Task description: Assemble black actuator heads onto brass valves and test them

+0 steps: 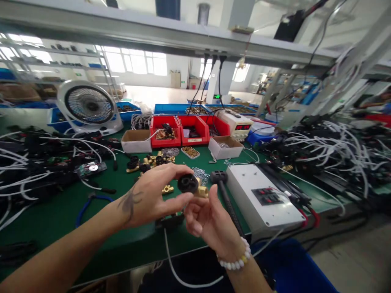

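My left hand (161,191) grips a round black plastic part (187,184) between thumb and fingers. A brass fitting (203,191) sits against its right side and appears joined to it. Under that fitting, my right hand (207,221) has its fingers curled, with the brass between its index finger and raised thumb. Behind my hands, several brass fittings with black caps (133,162) lie in a group, and a loose brass fitting (167,189) is closer. A black mallet (225,195) lies to the right, beside a heap of small metal pins (200,176).
Red bins (166,140) and white boxes (226,148) line the back. A grey metal box with terminals (259,195) stands right. Black parts with white cables crowd both sides, a fan (91,106) stands back left, and a blue bin (293,268) sits below the table edge.
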`<state>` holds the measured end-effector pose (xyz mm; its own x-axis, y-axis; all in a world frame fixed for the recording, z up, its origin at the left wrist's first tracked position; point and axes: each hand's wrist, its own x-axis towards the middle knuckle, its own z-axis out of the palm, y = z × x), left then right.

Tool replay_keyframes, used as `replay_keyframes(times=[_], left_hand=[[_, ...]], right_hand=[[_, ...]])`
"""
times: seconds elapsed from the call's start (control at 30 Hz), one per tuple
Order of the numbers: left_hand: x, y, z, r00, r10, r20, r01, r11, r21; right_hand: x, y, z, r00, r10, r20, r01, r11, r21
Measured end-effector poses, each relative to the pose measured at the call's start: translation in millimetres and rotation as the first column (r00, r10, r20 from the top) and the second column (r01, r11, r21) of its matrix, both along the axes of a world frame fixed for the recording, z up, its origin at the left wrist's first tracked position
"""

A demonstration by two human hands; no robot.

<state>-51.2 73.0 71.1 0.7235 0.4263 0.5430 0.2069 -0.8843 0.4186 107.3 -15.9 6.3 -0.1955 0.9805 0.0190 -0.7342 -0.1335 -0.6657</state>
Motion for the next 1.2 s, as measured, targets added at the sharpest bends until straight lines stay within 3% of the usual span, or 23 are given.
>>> replay_keyframes(times=[0.13,0.3,0.5,0.67,0.83,1.03,1.2], left_hand=[[8.0,-8.0,-3.9,0.977,-0.209,0.048,0.211,0.977,-0.037],[3.7,-4.8,-10.2,0.955,-0.285,0.088,0.295,0.945,-0.144],[5.5,-10.9,-9.4,0.949,-0.217,0.230,0.258,0.952,-0.166],[4.4,-16.9,-4.6,0.944,-0.134,0.302,0.199,0.960,-0.196],[0.2,-19.7,6.7,0.953,-0.131,0.273,0.113,0.990,0.080],[-8.9,-17.0,12.6,0.988,-0.145,0.045,0.115,0.908,0.403],[-17.6,-23.0,19.1,0.994,-0.019,-0.111,0.075,0.848,0.525]], right_hand=[[6.0,-9.8,6.8,0.985,0.083,-0.154,-0.089,0.995,-0.033],[6.7,-18.5,8.2,0.978,0.037,-0.205,-0.046,0.998,-0.041],[2.8,-25.3,14.9,0.991,-0.133,-0.022,0.135,0.989,0.067],[-2.9,-31.6,13.4,0.944,-0.278,0.179,0.243,0.950,0.196],[-6.9,-33.5,8.4,0.887,-0.373,0.273,0.307,0.917,0.256],[-7.6,-35.9,6.3,0.766,-0.488,0.417,0.421,0.873,0.247],[-6.2,-37.7,7.3,0.745,-0.481,0.462,0.389,0.876,0.286]])
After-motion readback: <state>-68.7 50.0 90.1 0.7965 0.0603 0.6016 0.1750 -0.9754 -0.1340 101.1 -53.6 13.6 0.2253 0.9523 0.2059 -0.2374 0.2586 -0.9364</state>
